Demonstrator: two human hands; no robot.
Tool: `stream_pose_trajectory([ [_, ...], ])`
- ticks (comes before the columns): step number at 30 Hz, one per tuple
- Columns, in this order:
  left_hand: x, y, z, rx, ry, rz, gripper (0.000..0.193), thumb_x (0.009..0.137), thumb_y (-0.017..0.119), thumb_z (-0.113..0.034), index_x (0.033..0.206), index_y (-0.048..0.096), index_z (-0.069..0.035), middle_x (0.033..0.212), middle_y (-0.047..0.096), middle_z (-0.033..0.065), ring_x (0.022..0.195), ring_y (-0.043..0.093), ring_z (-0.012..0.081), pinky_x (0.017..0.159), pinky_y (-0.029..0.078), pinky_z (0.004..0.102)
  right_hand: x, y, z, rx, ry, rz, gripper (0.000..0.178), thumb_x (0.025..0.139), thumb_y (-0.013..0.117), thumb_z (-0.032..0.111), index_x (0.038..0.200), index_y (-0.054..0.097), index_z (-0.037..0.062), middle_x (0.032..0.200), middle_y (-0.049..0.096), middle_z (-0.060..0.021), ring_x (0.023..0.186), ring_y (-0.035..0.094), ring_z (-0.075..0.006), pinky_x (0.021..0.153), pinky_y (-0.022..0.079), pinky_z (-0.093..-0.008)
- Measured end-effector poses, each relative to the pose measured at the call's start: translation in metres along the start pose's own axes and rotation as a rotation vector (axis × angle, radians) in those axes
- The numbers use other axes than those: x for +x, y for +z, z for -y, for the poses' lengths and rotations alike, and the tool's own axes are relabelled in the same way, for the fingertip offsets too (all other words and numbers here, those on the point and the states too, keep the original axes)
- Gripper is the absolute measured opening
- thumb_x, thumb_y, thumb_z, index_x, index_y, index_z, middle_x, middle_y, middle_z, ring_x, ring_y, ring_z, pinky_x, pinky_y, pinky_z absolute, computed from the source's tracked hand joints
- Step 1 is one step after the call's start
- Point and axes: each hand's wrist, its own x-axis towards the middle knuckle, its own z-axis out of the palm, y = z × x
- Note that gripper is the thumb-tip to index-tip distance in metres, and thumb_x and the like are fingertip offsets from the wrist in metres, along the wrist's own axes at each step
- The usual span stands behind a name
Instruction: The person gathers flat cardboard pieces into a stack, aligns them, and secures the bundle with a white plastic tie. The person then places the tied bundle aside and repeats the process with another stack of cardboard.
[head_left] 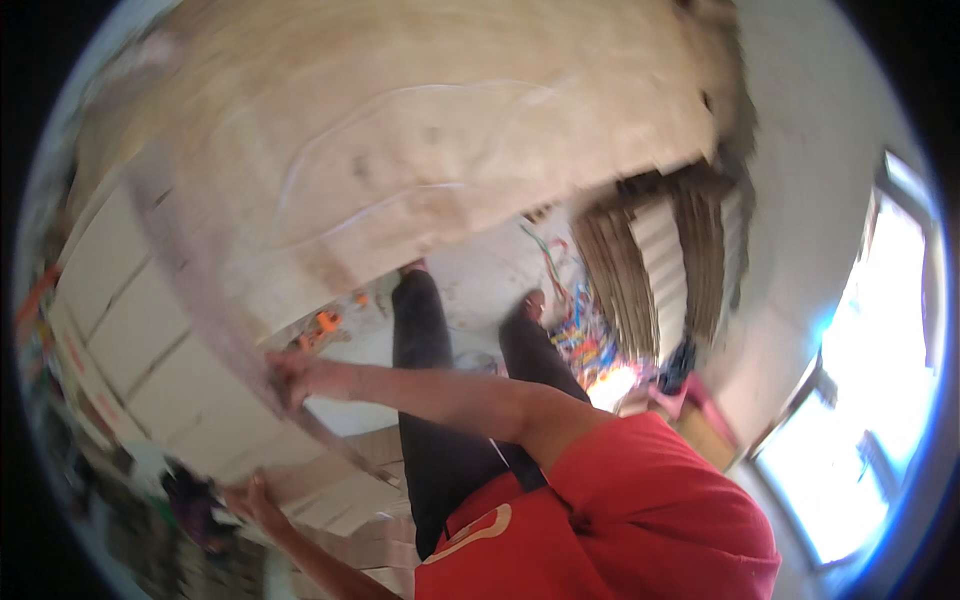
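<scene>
A large pale board (150,340), marked by dark lines into rectangular panels, lies at the left and looks like cardboard. Along its right side runs a long greyish-brown edge strip (205,285), smeared by motion. My right hand (298,378) reaches across my body and is closed around this edge, its fingertips blurred. Lower down, my left hand (256,502) is at the board's near side, thumb up and fingers closed on the margin, partly hidden. Ahead of me, a broad tan work surface (480,130) comes close to the board, with a thin pale cord (370,205) curving over it.
Corrugated cardboard sheets (655,260) stand stacked against the wall at the right. Beneath them lies a heap of colourful scraps (590,335). An orange object (322,326) is on the floor beside my legs. A dark bundle (195,505) sits near my left hand. Bright light enters by a doorway (850,400).
</scene>
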Motion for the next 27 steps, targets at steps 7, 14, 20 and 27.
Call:
stream_pose_trajectory([
  [7,-0.076,0.021,-0.112,0.286,0.436,0.186,0.083,0.066,0.066,-0.013,0.139,0.031,0.007,0.129,0.046,0.0208,0.112,0.049,0.0315,0.095,0.042,0.0437,-0.162,0.043,0.067,0.141,-0.468,0.137,0.098,0.062,0.078,0.010,0.141,0.022,-0.0012,0.127,0.044,-0.0109,0.116,0.043,-0.0186,0.089,0.045,-0.0320],
  [14,-0.131,0.167,-0.180,0.554,0.558,0.784,0.069,0.066,0.062,-0.003,0.131,0.041,0.007,0.121,0.050,0.0171,0.109,0.048,0.0247,0.096,0.041,0.0365,-0.345,0.027,0.012,0.401,-0.897,-0.524,0.101,0.061,0.082,0.014,0.142,0.024,0.0028,0.137,0.040,-0.0106,0.128,0.036,-0.0206,0.103,0.036,-0.0355],
  [20,-0.323,0.390,-0.185,0.845,0.830,1.645,0.078,0.063,0.059,-0.003,0.138,0.038,0.003,0.136,0.049,0.0150,0.124,0.046,0.0209,0.105,0.033,0.0321,-0.460,-0.025,-0.098,1.027,-1.168,-0.689,0.072,0.070,0.068,-0.007,0.134,0.039,0.0071,0.117,0.056,-0.0097,0.107,0.057,-0.0269,0.087,0.051,-0.0455],
  [27,-0.552,0.579,-0.105,1.228,1.269,2.085,0.081,0.065,0.068,-0.014,0.140,0.039,-0.005,0.137,0.049,0.0133,0.128,0.045,0.0229,0.107,0.029,0.0326,-0.595,-0.096,-0.185,1.448,-1.540,-0.740,0.072,0.077,0.061,-0.007,0.138,0.028,0.0109,0.135,0.038,-0.0128,0.123,0.041,-0.0387,0.085,0.036,-0.0763],
])
